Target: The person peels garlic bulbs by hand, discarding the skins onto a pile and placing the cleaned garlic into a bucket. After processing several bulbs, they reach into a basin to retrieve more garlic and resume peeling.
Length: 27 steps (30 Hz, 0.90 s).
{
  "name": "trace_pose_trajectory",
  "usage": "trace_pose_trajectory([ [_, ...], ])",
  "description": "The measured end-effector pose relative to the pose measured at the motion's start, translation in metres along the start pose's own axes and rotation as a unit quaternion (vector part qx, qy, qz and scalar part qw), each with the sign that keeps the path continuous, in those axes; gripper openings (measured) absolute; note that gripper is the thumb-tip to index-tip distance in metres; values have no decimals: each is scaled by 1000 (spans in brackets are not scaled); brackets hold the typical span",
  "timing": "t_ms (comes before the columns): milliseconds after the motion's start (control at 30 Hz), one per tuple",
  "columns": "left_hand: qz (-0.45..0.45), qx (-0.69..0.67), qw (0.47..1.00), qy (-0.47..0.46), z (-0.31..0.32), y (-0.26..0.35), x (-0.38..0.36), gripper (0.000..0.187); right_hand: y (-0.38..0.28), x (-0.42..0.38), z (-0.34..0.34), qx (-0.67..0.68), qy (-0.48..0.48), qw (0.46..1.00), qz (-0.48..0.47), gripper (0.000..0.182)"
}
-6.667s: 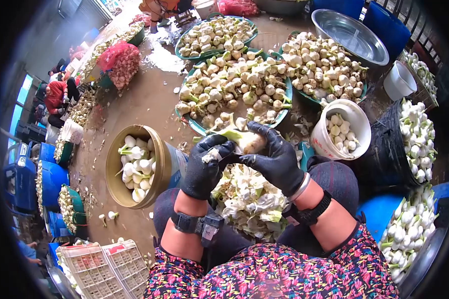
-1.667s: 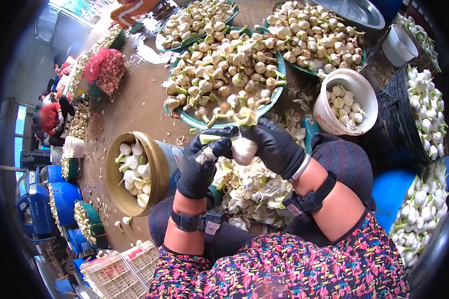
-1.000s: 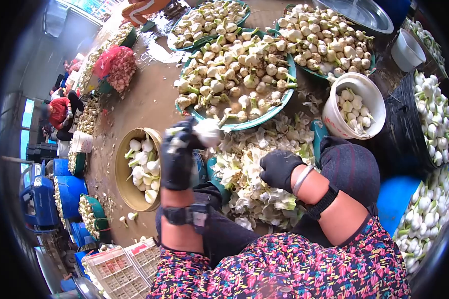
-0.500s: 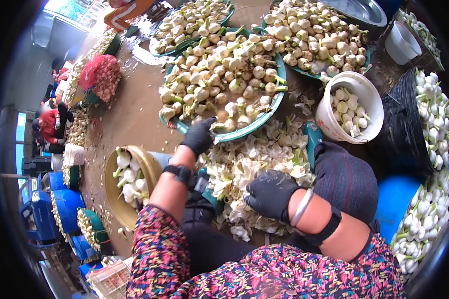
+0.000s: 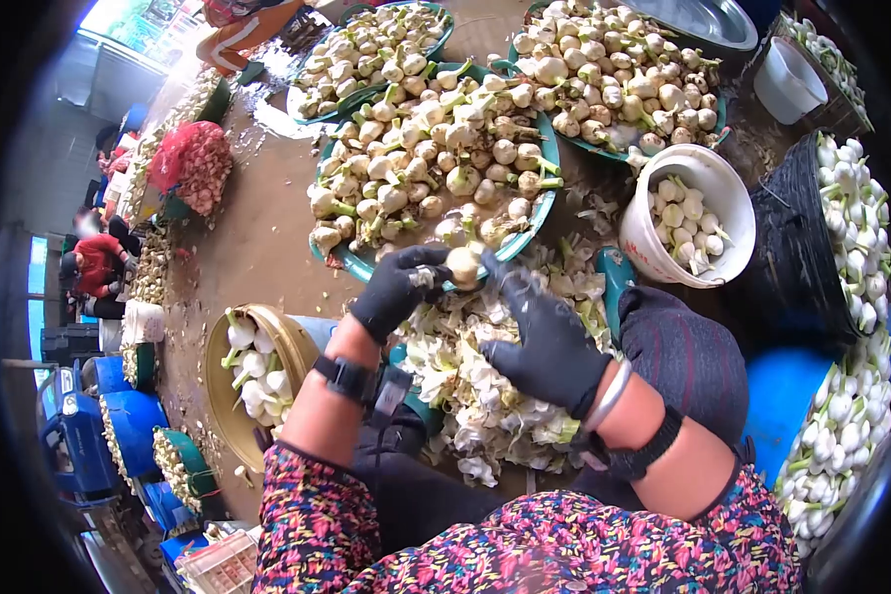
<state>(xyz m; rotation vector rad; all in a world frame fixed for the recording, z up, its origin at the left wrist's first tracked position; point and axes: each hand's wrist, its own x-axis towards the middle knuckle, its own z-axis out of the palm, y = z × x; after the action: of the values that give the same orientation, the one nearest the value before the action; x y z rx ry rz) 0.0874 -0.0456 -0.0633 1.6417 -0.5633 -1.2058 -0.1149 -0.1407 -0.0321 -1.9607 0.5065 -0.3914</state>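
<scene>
Over the near rim of a green tub, my gloved left hand is closed, its fingers at one side of a pale garlic bulb. My gloved right hand comes in from the other side, somewhat blurred, thumb and fingers apart, with a fingertip close to the bulb. Whether that fingertip touches the bulb is hard to see. Many unpeeled garlic bulbs fill the tub. Below both hands lies a heap of garlic skins between my knees.
A white bucket of peeled garlic stands at right, beside a black tub heaped with white bulbs. At left is a tan bucket with peeled bulbs. More garlic tubs stand behind. A person in red sits far left; another person's orange trousers show at top.
My left hand has drawn back from the tub with a garlic bulb. My right hand has risen from the skins toward it, and its fingers have spread.
</scene>
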Motion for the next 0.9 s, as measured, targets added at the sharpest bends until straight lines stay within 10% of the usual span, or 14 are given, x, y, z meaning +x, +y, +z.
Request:
trace_pose_trajectory([
  [233, 129, -238, 962, 29, 50, 41, -102, 26, -7, 3, 15, 466, -40, 884, 25, 60],
  [267, 265, 103, 954, 92, 40, 18, -95, 22, -7, 2, 16, 467, -41, 883, 21, 60],
  [367, 230, 87, 960, 137, 42, 4, -97, 24, -4, -2, 20, 265, 14, 953, -144, 56],
  [433, 445, 433, 770, 147, 41, 10, -97, 21, -8, -7, 17, 387, -19, 921, -51, 54],
  [467, 445, 432, 770, 146, 47, 10, -100, 21, -11, -8, 15, 498, -50, 864, 42, 52],
  [533, 207, -116, 966, 99, 62, 9, -106, 21, -3, -7, 13, 522, -48, 848, 79, 51],
  [900, 168, -124, 974, 92, 63, 7, -104, 27, 0, -5, 17, 531, -76, 842, 64, 52],
])
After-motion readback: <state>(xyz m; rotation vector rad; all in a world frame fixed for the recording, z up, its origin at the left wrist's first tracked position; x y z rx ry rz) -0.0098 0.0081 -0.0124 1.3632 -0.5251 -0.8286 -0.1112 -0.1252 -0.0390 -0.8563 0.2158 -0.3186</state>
